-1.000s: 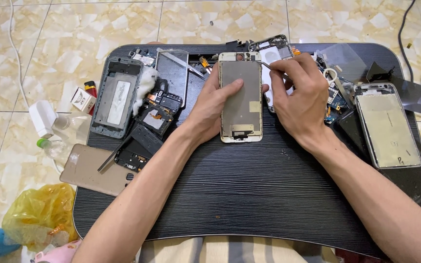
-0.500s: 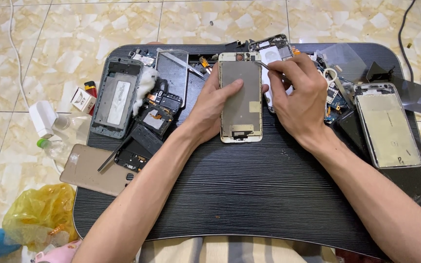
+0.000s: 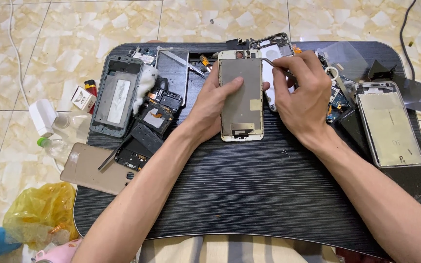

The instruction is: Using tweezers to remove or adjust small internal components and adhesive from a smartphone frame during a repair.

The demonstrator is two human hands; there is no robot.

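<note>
My left hand (image 3: 215,104) is pressing the thin, breakable phone screen (image 3: 241,95) flat by its edge. At three o'clock, my right hand (image 3: 300,95) is pinching tweezers (image 3: 276,65).

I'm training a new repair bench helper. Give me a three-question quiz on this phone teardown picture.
1. True or false: the left hand rests on the white-framed phone panel.
2. What does the right hand hold? A) thin metal tweezers B) a lighter C) a bottle
3. On which side of the black lap desk does the tan back cover lie?

Key: 1 true. 2 A. 3 the person's left, overhanging the desk's edge.
</note>
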